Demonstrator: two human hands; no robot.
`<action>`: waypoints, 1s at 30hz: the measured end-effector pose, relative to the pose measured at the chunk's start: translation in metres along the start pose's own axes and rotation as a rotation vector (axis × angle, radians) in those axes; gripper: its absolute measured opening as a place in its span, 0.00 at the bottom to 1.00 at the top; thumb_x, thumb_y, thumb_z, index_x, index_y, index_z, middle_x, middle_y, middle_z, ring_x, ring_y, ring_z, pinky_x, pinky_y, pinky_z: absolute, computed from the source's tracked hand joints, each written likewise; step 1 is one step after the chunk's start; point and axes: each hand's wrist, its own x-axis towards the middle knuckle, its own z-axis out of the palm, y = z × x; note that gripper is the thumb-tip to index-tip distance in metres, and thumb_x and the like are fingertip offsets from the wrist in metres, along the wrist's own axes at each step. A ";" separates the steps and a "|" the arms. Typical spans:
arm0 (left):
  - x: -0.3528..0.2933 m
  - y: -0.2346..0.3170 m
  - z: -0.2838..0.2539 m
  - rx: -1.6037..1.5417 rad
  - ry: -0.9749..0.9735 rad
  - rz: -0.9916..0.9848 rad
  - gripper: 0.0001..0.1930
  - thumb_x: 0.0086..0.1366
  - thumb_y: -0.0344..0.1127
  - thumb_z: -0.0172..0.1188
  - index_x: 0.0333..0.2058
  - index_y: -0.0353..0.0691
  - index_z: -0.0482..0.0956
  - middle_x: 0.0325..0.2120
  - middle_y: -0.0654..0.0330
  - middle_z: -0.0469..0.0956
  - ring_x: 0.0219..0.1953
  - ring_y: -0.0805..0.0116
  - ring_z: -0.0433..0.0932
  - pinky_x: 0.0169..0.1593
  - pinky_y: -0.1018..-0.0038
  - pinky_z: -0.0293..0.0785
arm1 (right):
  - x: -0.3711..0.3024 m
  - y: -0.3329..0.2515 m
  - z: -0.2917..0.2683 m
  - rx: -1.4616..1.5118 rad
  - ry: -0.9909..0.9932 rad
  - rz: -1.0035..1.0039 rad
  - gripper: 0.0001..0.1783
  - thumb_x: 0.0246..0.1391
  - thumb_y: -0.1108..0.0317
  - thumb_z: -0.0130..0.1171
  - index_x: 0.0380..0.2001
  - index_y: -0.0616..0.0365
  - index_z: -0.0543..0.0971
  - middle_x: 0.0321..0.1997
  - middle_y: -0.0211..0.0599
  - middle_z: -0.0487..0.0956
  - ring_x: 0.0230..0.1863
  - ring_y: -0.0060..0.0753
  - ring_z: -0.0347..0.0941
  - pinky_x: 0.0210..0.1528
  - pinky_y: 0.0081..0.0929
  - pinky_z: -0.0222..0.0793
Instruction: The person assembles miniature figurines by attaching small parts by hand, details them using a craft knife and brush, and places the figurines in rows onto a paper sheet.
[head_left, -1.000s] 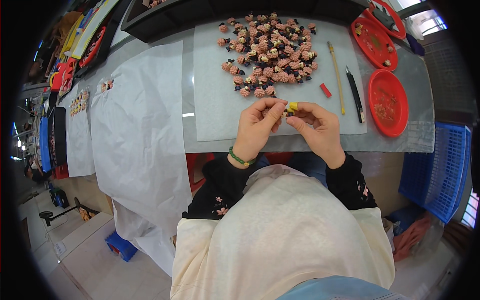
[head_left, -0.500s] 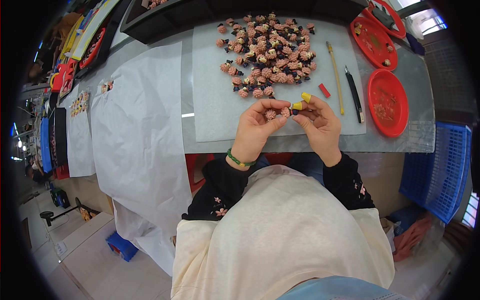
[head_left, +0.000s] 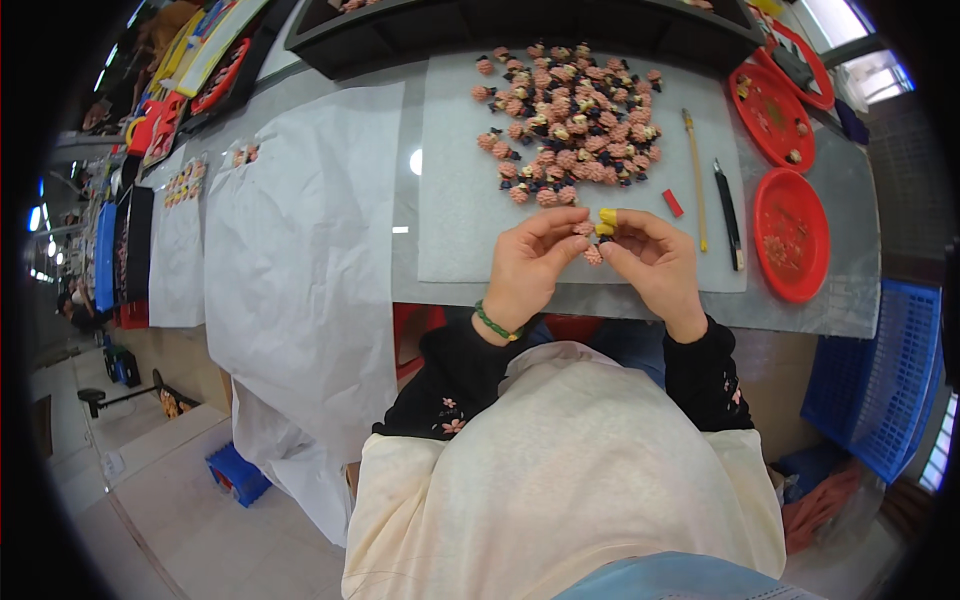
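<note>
Both hands meet over the near edge of the white mat [head_left: 455, 235]. My left hand [head_left: 528, 268] is closed, with one small pink-headed figurine [head_left: 584, 229] at its fingertips. My right hand [head_left: 658, 265], with yellow covers [head_left: 607, 217] on two fingertips, pinches a second pink-headed figurine [head_left: 593, 256] by its dark body. That figurine's knobbly head points toward me, close to my left thumb. Just beyond my hands lies a heap of similar figurines [head_left: 575, 120], with pink heads and dark bodies.
Right of the heap lie a red block [head_left: 672, 203], a thin wooden stick [head_left: 695, 180] and a black pen-shaped tool [head_left: 728, 215]. Red dishes [head_left: 822, 235] with scraps stand at the right. A dark tray [head_left: 520, 35] borders the back; white sheeting [head_left: 305, 220] covers the left side.
The figurine in my right fingers has turned, its head now pointing toward me. The one in my left hand has come forward to the fingertips. The whole view has shifted slightly.
</note>
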 end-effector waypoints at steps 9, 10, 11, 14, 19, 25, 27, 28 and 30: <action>-0.010 0.020 -0.002 0.036 -0.035 -0.040 0.22 0.55 0.20 0.54 0.50 0.28 0.64 0.43 0.56 0.70 0.44 0.73 0.69 0.46 0.78 0.69 | 0.003 0.004 0.021 -0.043 0.067 -0.081 0.15 0.47 0.79 0.55 0.40 0.68 0.70 0.35 0.34 0.73 0.34 0.21 0.70 0.37 0.17 0.68; -0.015 0.034 -0.002 -0.018 -0.054 -0.099 0.21 0.54 0.20 0.55 0.49 0.29 0.65 0.41 0.57 0.71 0.42 0.74 0.70 0.46 0.78 0.68 | 0.003 0.001 0.025 0.025 0.070 -0.033 0.13 0.49 0.76 0.54 0.40 0.67 0.70 0.34 0.33 0.73 0.32 0.21 0.70 0.35 0.17 0.67; -0.018 0.043 -0.006 -0.008 -0.037 -0.087 0.21 0.54 0.20 0.55 0.49 0.29 0.65 0.41 0.57 0.71 0.42 0.74 0.70 0.46 0.78 0.68 | 0.003 0.000 0.029 0.034 0.050 -0.036 0.13 0.49 0.76 0.54 0.40 0.67 0.70 0.34 0.33 0.73 0.32 0.21 0.70 0.35 0.17 0.67; -0.022 0.078 -0.020 0.333 -0.021 0.052 0.19 0.51 0.21 0.57 0.44 0.30 0.70 0.34 0.61 0.72 0.37 0.76 0.70 0.45 0.79 0.69 | 0.001 0.004 0.036 -0.069 0.050 -0.118 0.12 0.51 0.75 0.52 0.39 0.66 0.71 0.33 0.33 0.73 0.32 0.20 0.70 0.33 0.17 0.68; 0.043 0.155 -0.141 0.932 0.498 0.577 0.12 0.49 0.27 0.59 0.34 0.31 0.74 0.24 0.63 0.75 0.27 0.78 0.73 0.32 0.82 0.70 | -0.002 0.016 0.034 -0.299 0.042 -0.182 0.09 0.49 0.76 0.53 0.36 0.65 0.72 0.31 0.28 0.71 0.29 0.16 0.67 0.30 0.12 0.63; 0.075 0.185 -0.306 1.459 0.941 0.488 0.17 0.46 0.33 0.60 0.37 0.33 0.74 0.25 0.53 0.77 0.29 0.60 0.76 0.36 0.71 0.70 | -0.007 0.022 0.044 -0.505 -0.003 -0.248 0.06 0.44 0.78 0.55 0.28 0.67 0.73 0.27 0.37 0.72 0.25 0.24 0.68 0.28 0.17 0.64; 0.081 0.177 -0.321 1.710 0.904 0.381 0.14 0.46 0.33 0.59 0.33 0.34 0.74 0.24 0.53 0.77 0.30 0.56 0.75 0.37 0.67 0.69 | -0.006 0.022 0.044 -0.511 0.028 -0.256 0.06 0.43 0.78 0.56 0.28 0.67 0.73 0.27 0.38 0.72 0.24 0.26 0.68 0.27 0.18 0.64; 0.083 0.169 -0.321 1.775 0.874 0.452 0.10 0.47 0.33 0.58 0.30 0.34 0.73 0.22 0.53 0.76 0.29 0.53 0.74 0.39 0.65 0.66 | -0.007 0.022 0.042 -0.500 0.027 -0.244 0.05 0.43 0.79 0.55 0.28 0.67 0.72 0.27 0.37 0.72 0.25 0.24 0.67 0.28 0.17 0.63; 0.085 0.164 -0.324 1.793 0.815 0.426 0.10 0.48 0.33 0.57 0.29 0.35 0.73 0.22 0.53 0.76 0.29 0.52 0.73 0.40 0.64 0.66 | -0.007 0.023 0.041 -0.496 0.037 -0.222 0.05 0.44 0.80 0.54 0.27 0.67 0.71 0.27 0.36 0.71 0.26 0.22 0.66 0.28 0.15 0.62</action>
